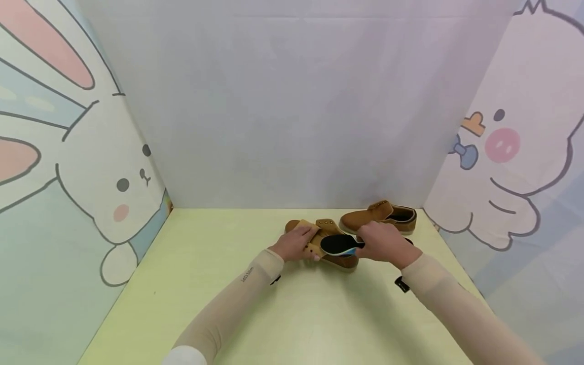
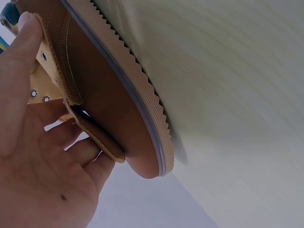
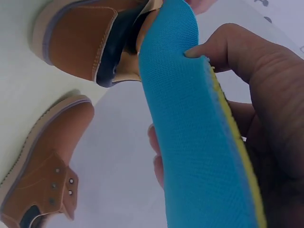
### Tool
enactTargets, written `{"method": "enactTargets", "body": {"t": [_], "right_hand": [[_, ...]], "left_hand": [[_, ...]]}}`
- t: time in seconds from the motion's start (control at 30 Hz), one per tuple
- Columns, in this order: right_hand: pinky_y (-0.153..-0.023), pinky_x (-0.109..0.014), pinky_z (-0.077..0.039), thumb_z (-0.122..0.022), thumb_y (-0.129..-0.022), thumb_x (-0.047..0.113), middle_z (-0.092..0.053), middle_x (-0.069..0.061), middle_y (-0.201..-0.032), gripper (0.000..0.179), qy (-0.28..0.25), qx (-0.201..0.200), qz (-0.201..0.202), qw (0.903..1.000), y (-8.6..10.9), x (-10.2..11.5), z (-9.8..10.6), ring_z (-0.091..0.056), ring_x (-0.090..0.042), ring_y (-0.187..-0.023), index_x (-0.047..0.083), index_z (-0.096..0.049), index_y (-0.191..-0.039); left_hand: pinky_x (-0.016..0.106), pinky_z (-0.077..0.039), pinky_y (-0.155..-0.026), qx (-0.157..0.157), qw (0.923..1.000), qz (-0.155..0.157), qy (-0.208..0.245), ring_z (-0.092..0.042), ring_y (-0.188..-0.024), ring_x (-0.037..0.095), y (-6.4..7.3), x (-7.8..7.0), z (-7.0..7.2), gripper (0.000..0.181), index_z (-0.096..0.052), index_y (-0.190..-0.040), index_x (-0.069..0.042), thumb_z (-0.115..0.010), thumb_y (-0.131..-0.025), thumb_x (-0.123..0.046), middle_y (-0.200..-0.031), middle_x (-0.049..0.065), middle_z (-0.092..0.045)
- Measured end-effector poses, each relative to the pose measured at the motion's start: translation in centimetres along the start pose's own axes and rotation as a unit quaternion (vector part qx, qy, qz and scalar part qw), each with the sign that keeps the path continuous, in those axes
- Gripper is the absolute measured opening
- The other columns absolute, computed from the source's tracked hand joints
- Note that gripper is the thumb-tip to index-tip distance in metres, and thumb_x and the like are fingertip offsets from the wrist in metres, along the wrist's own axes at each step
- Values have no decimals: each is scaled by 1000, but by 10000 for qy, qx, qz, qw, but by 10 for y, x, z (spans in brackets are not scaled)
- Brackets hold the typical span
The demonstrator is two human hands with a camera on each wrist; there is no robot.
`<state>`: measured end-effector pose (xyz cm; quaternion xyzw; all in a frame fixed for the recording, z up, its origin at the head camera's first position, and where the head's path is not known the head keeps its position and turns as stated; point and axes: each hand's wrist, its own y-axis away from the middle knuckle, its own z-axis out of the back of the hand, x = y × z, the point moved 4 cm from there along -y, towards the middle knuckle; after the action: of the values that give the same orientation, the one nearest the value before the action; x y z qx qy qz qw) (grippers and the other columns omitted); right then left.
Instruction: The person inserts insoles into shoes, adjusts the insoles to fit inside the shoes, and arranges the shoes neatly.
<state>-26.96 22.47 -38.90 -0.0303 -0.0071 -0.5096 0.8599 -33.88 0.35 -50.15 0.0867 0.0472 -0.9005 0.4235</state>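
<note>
A brown lace-less shoe (image 1: 343, 262) stands on the table with its tongue and eyelet flaps spread. My left hand (image 1: 295, 244) holds it by these flaps; in the left wrist view the thumb lies on an eyelet flap (image 2: 53, 61) and the fingers curl at the tongue (image 2: 97, 135). My right hand (image 1: 382, 243) grips an insole (image 1: 336, 244), its black face upward and one end over the shoe's opening. From the right wrist, the insole (image 3: 190, 109) shows a blue fabric face and a yellow edge, with the thumb pressing its side. The shoe's inside is mostly hidden.
A second brown shoe (image 1: 365, 219) stands behind, at the table's back right, toe pointing left. The pale yellow table (image 1: 219, 228) meets a grey back wall (image 1: 292, 126). Cartoon-printed side walls stand left and right. A black strap end (image 1: 402, 284) hangs by the right wrist.
</note>
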Motion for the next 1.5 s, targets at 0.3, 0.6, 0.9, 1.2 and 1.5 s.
{"method": "enactTargets", "body": {"t": [0.3,0.6,0.9,1.2,1.5], "right_hand": [[-47,-30,-38,-85,-80,25,-50,8,-66,24,623,456,240,9967,-41,5,-9,-46,-10,-55,16,-63,-79],[-49,-32,-41,-84,-82,27,-54,3,-71,29,862,722,187,9935,-63,3,-24,-49,-13,-58,16,-59,-71],[-51,-31,-40,-81,-86,28,-54,1,-73,30,685,938,101,9932,-70,1,-40,-48,-13,-59,15,-58,-73],[-48,-29,-29,-77,-89,21,-34,4,-60,37,373,766,146,9963,-81,6,-61,-31,-11,-52,15,-49,-65],[-49,-31,-36,-77,-90,24,-46,2,-61,27,723,709,47,9948,-94,18,-68,-40,-13,-53,13,-60,-72]], "left_hand": [[45,-38,-113,87,10000,10,-22,-30,-149,28,1,0,-4,96,-27,-162,-12,-62,-90,-65,-163,10,-32],[44,-38,-114,-38,9999,-46,-102,-32,-148,29,-4,-3,2,96,-29,-161,-11,-63,-90,-65,-162,11,-33],[43,-35,-115,17,9999,-43,-135,-30,-149,29,-5,-1,-2,95,-27,-161,-10,-64,-90,-62,-163,11,-30],[44,-34,-116,-55,10000,-48,50,-30,-148,31,-3,0,-2,95,-29,-160,-8,-66,-90,-59,-163,13,-31],[41,-33,-117,-11,10000,8,79,-28,-150,28,-2,2,-3,97,-27,-162,-10,-63,-90,-64,-164,11,-29]]}}
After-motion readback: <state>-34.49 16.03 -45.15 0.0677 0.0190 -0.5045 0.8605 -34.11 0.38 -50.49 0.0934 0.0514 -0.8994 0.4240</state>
